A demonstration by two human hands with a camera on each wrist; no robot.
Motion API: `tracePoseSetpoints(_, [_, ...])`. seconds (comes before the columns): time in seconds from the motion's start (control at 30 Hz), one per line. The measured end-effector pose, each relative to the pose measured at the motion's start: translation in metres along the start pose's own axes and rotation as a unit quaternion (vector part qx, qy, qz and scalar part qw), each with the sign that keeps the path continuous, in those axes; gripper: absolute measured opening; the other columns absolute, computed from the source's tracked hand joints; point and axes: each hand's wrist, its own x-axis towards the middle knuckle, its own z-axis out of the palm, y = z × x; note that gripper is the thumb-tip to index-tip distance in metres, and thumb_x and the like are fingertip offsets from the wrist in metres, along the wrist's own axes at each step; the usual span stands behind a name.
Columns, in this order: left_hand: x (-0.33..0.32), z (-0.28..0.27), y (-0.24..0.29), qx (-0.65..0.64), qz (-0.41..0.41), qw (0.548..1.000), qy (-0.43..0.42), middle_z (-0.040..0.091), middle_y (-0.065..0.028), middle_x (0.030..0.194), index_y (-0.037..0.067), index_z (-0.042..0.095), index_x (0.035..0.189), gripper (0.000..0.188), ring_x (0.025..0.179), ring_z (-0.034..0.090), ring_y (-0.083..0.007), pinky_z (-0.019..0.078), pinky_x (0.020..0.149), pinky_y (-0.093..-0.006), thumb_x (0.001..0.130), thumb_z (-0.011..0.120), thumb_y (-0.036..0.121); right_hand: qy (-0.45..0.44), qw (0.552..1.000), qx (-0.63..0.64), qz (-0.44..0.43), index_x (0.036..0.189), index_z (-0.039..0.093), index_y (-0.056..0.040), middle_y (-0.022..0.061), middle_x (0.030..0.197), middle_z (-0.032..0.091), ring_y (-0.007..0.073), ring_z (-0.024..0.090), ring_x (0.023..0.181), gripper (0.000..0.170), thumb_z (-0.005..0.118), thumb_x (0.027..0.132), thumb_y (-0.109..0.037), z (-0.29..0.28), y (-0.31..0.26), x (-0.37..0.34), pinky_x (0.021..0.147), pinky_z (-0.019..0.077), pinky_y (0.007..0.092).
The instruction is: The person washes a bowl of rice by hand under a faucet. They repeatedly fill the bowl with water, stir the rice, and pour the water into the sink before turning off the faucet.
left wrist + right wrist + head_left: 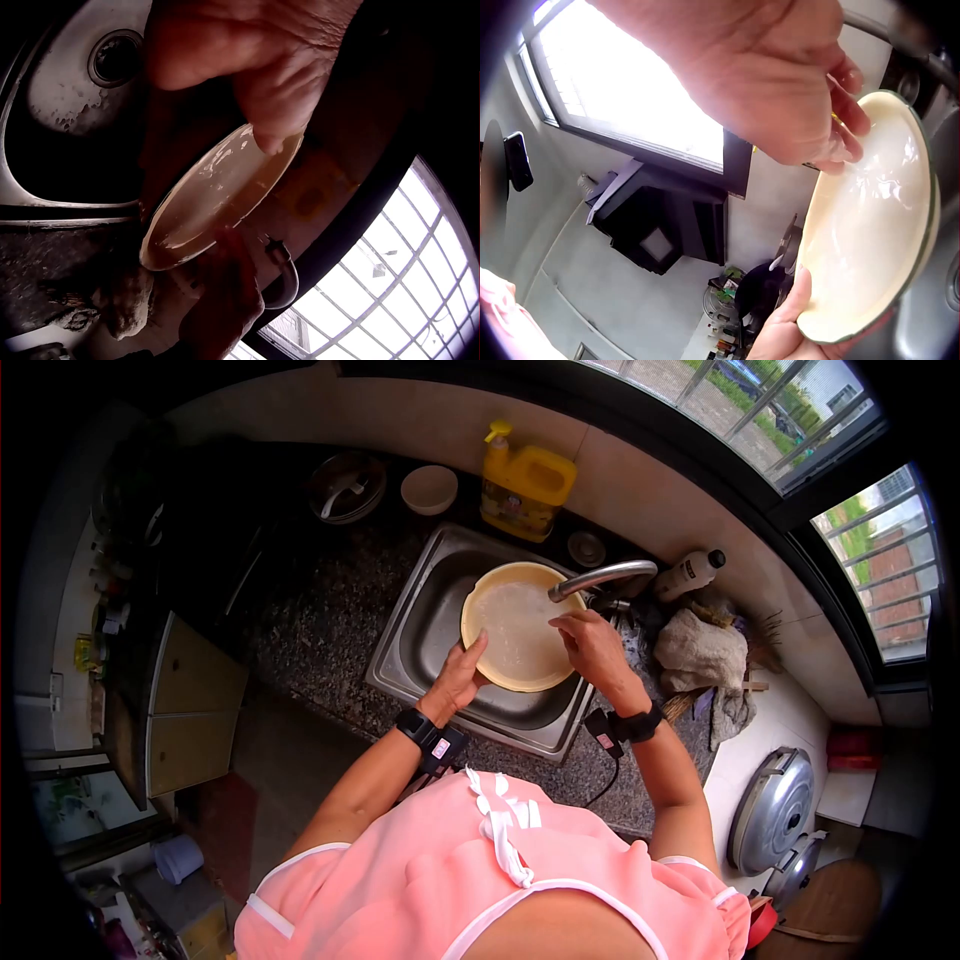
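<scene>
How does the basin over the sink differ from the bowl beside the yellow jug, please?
The basin looks larger than the bowl. The basin is gripped by the left hand over the sink, while the bowl sits on the counter. The basin looks yellower than the bowl. Both are round.

One basin (512,679), one faucet (603,575)

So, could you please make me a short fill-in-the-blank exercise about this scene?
1. The ____ hand grips the cream basin, its thumb over the rim.
2. The pump-topped jug behind the sink is coloured ____.
3. The person's white-trimmed top is coloured ____.
4. Both wrist straps are coloured ____.

Missing words: left; yellow; pink; black.
</scene>
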Motion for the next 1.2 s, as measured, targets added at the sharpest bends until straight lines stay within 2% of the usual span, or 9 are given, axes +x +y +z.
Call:
tracePoseSetpoints(0.1, [-0.002, -0.008, 0.004, 0.014, 0.022, 1.0, 0.013, 0.055, -0.0091, 0.11, 0.005, 0.041, 0.123, 0.047, 0.098, 0.058, -0.0198, 0.0543, 0.075, -0.0366, 0.088, 0.053, 0.034, 0.03, 0.997, 0.06, 0.047, 0.088, 0.064, -0.0046, 0.0105, 0.086, 0.061, 0.029, 0.059, 0.079, 0.018, 0.056, 0.073, 0.001, 0.002, -0.001, -0.004, 0.068, 0.047, 0.0364])
tracePoseSetpoints(0.17, [-0.006, -0.014, 0.008, 0.026, 0.032, 0.999, 0.024, 0.055, -0.009, 0.11, 0.004, 0.041, 0.123, 0.048, 0.098, 0.057, -0.0196, 0.0541, 0.075, -0.036, 0.088, 0.053, 0.034, 0.045, 0.992, 0.083, 0.08, 0.088, 0.064, -0.0042, 0.0104, 0.087, 0.061, 0.0297, 0.059, 0.078, 0.017, 0.055, 0.075, 0.001, -0.004, -0.001, -0.005, 0.068, 0.0471, 0.0354])
tracePoseSetpoints(0.3, [-0.016, -0.025, 0.017, 0.036, 0.046, 0.998, 0.032, 0.054, -0.0101, 0.114, 0.003, 0.041, 0.123, 0.047, 0.103, 0.055, -0.0201, 0.0497, 0.084, -0.036, 0.088, 0.053, 0.033, 0.077, 0.986, 0.118, 0.086, 0.088, 0.063, -0.0022, 0.0126, 0.087, 0.06, 0.031, 0.059, 0.074, 0.017, 0.054, 0.075, 0.004, -0.008, 0.006, -0.012, 0.063, 0.0471, 0.0338])
tracePoseSetpoints(0.47, [-0.028, -0.036, 0.024, 0.062, 0.077, 0.994, 0.053, 0.053, -0.0082, 0.113, 0.003, 0.042, 0.122, 0.048, 0.102, 0.053, -0.0165, 0.0457, 0.085, -0.0291, 0.087, 0.055, 0.033, 0.082, 0.99, 0.099, 0.06, 0.088, 0.063, -0.0015, 0.0141, 0.082, 0.06, 0.0309, 0.059, 0.073, 0.016, 0.055, 0.075, 0.004, 0.0, 0.015, -0.025, 0.063, 0.0469, 0.034])
tracePoseSetpoints(0.57, [-0.038, -0.037, 0.032, 0.066, 0.092, 0.992, 0.06, 0.054, -0.008, 0.112, 0.002, 0.042, 0.122, 0.048, 0.102, 0.053, -0.0162, 0.046, 0.084, -0.0289, 0.087, 0.055, 0.032, 0.057, 0.987, 0.115, 0.098, 0.087, 0.063, -0.0012, 0.0142, 0.083, 0.061, 0.031, 0.059, 0.074, 0.016, 0.054, 0.075, 0.004, 0.003, 0.014, -0.032, 0.063, 0.047, 0.034])
tracePoseSetpoints(0.8, [-0.054, -0.047, 0.041, 0.097, 0.129, 0.982, 0.095, 0.054, -0.0077, 0.112, 0.002, 0.042, 0.122, 0.047, 0.099, 0.055, -0.0146, 0.0473, 0.081, -0.0277, 0.087, 0.055, 0.031, 0.051, 0.988, 0.115, 0.092, 0.088, 0.064, -0.0019, 0.0137, 0.084, 0.061, 0.031, 0.06, 0.073, 0.015, 0.054, 0.076, 0.002, 0.009, 0.017, -0.041, 0.063, 0.0473, 0.034])
tracePoseSetpoints(1.2, [-0.076, -0.056, 0.059, 0.121, 0.132, 0.976, 0.122, 0.055, -0.0077, 0.109, 0.002, 0.043, 0.121, 0.043, 0.096, 0.056, -0.0142, 0.0476, 0.08, -0.0269, 0.088, 0.055, 0.028, 0.028, 0.985, 0.125, 0.118, 0.087, 0.064, -0.0025, 0.0138, 0.085, 0.062, 0.0318, 0.06, 0.076, 0.014, 0.055, 0.077, 0.0, 0.013, 0.016, -0.05, 0.065, 0.0477, 0.0346])
